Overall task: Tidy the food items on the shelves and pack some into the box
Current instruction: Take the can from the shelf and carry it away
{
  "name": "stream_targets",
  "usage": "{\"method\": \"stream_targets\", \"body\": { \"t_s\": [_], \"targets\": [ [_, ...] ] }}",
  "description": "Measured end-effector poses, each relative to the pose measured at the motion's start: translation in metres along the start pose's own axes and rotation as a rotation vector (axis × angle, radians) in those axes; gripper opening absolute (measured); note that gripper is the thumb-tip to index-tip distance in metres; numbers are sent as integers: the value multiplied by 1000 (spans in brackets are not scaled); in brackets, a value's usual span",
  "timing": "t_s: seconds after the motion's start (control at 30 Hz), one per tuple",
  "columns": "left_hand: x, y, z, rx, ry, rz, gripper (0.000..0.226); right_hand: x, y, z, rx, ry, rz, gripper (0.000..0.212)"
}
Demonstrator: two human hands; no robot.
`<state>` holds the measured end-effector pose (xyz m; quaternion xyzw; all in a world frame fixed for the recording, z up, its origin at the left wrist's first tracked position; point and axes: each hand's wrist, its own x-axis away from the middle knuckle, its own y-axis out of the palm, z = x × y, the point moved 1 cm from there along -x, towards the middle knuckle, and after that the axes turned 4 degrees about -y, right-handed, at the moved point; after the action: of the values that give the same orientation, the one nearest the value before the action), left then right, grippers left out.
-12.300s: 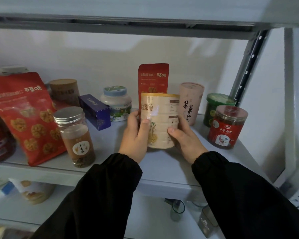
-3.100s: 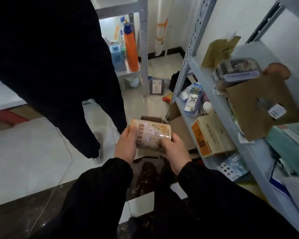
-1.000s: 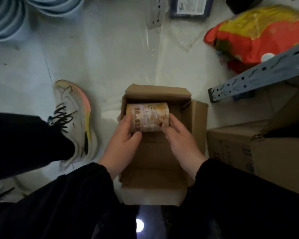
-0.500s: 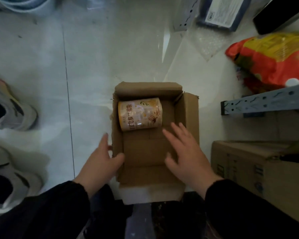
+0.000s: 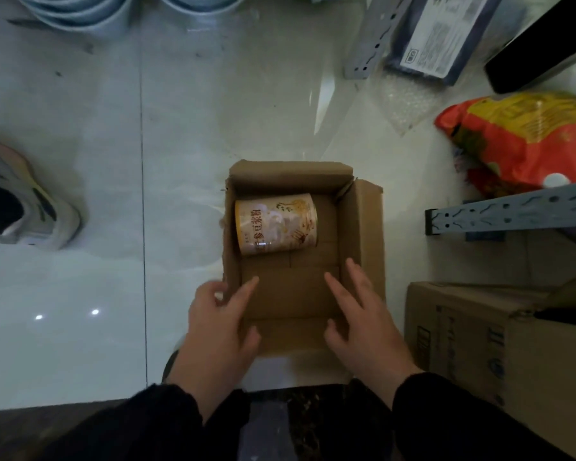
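Fingers spread and empty over the brown cardboard box. Pack the next item beside the cream cylindrical tin in its far-left corner.

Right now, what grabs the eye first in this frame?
An open cardboard box sits centre frame on the pale floor, with a cream tin lying on its side at the far end. The left hand and right hand are spread open over its near end. A red-and-yellow bag lies on the floor at upper right.

It looked like a storeroom: steel racking, a carton and a sack stood right of the right hand.
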<state>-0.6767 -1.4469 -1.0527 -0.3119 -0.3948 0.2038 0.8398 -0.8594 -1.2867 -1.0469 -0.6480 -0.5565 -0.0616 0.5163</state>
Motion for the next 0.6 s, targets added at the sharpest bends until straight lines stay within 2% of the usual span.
{"method": "stream_targets", "body": {
  "t_s": [0.07,0.13,0.2,0.33,0.4,0.47,0.53,0.6],
  "targets": [
    [21,9,-11,44,-211,-160,77,18,13,5,-56,85,52,79],
    [34,13,-16,151,-350,-264,76,33,27,10,-225,221,26,76],
    [35,16,-13,295,-364,-279,78,38,35,13,-349,289,-45,73],
    [9,14,-11,334,-348,-243,75,21,30,7,-362,297,-47,78],
    [0,3,-13,344,-339,-233,77,13,18,2,-301,274,-64,81],
    [-1,-14,-9,277,-314,-215,76,14,1,-5,-93,226,-129,85],
    [8,-35,5,138,-274,-152,75,24,-21,-20,133,143,-142,88],
    [22,-61,24,-108,-198,-73,81,42,-46,-43,252,79,-112,91]
  ]
}}
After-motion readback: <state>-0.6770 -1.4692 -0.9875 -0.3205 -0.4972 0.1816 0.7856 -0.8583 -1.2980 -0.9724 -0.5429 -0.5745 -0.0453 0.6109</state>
